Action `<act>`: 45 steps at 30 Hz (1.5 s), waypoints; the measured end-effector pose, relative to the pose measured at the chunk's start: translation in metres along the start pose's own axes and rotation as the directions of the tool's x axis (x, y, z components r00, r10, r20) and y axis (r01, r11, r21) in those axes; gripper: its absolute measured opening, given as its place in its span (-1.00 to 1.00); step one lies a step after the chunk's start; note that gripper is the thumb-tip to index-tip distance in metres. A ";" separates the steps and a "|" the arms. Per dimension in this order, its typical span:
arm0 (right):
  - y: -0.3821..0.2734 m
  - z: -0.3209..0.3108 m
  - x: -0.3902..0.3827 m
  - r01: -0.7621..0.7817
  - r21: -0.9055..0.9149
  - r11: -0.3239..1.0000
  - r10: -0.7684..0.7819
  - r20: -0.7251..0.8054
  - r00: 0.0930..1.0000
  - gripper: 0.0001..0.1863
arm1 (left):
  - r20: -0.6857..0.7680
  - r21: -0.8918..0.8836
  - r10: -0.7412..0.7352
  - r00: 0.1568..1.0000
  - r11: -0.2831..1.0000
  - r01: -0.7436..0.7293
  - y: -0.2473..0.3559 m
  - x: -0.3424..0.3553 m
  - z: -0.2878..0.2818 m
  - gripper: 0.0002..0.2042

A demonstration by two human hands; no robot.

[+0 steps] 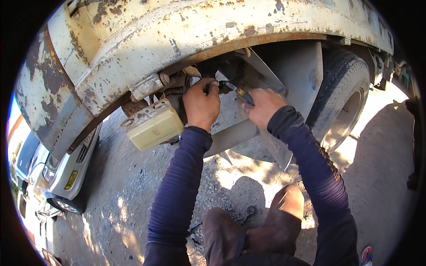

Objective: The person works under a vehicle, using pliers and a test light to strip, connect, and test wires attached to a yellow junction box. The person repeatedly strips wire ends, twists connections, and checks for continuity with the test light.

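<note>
My right hand (265,107) is closed around the yellow-and-black handle of a screwdriver (245,96). Its metal shaft points up and left, toward the fingertips of my left hand. My left hand (202,104) has its fingers curled together at some dark parts beneath the rusty body panel (213,37) of a vehicle. What those fingers pinch is too small and shaded to make out. Just left of that hand hangs a cream-coloured box (153,126) with bolts on its dirty upper face. The spot where the screwdriver tip meets the parts is partly hidden.
A large tyre (341,84) stands to the right, behind a grey metal plate (301,66). Below my hands runs a grey tube (235,138). A white car (66,170) is parked at left. Small dark items (250,210) lie on gravel between my knees. Another person's sandalled foot (366,256) shows lower right.
</note>
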State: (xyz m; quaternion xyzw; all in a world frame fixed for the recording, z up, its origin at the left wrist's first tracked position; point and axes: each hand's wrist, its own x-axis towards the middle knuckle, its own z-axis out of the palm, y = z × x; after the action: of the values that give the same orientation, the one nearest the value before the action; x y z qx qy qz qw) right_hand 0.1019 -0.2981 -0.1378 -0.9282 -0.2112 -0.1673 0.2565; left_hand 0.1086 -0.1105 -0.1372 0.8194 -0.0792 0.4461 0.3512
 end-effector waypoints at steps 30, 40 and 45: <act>0.085 0.261 -0.230 -0.378 0.100 0.920 0.211 0.686 0.696 -0.51 | -0.035 0.329 -0.085 0.996 0.940 0.092 0.000 -0.067 0.005 -0.64; 0.078 0.466 -0.320 -0.446 -0.108 0.888 0.320 0.843 0.433 -0.39 | -0.069 0.313 -0.098 0.993 0.943 0.115 -0.003 -0.060 0.008 -0.64; 0.055 0.363 -0.260 -0.255 0.110 0.961 0.122 0.657 0.744 -0.68 | -0.022 0.153 -0.030 0.999 0.988 0.033 -0.010 -0.065 -0.003 -0.77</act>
State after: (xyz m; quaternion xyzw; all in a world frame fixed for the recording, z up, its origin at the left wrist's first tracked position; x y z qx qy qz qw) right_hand -0.0205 -0.2214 -0.5639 -0.9162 -0.2061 0.2096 0.2724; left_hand 0.0723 -0.1132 -0.1921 0.8407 -0.0282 0.4533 0.2949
